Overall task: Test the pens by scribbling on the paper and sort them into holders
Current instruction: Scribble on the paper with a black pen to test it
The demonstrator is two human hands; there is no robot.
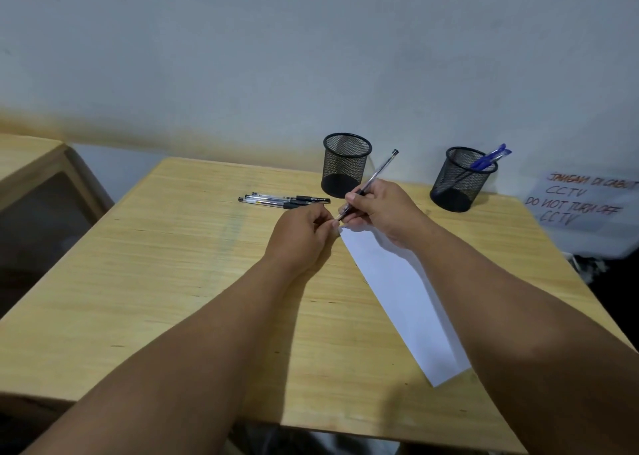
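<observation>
on the wooden table lies a long white paper. the right hand grips a clear pen, its tip down by the top corner of the paper. the left hand pinches the tip end of that pen. three more pens lie near the left mesh cup. blue pens stand in the right mesh cup.

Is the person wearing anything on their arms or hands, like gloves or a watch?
No. The left hand and right hand are bare, with no gloves, rings or watch showing. Both forearms are bare too, and no sleeve comes into the picture.
</observation>
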